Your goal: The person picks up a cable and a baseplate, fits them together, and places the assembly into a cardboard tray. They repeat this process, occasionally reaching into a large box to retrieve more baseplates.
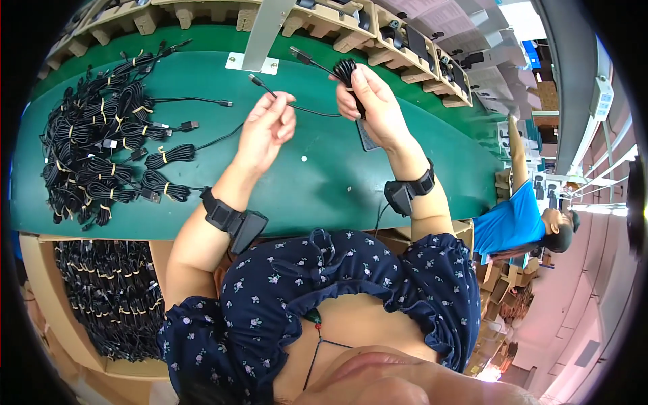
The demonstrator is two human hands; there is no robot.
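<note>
Head cam: blk cable (344,69), mostly coiled, R hand (378,108) gripping coil; L hand (268,123) pinching lead nr small plug (255,79).

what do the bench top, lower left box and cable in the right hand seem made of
Bench top: perhaps rubber or plastic sheet; smooth, green, with a soft sheen. Box: likely cardboard; matte, tan, thin-walled. Cable in the right hand: probably rubbery plastic sheathing; black, slightly glossy, bending into tight loops.
</note>
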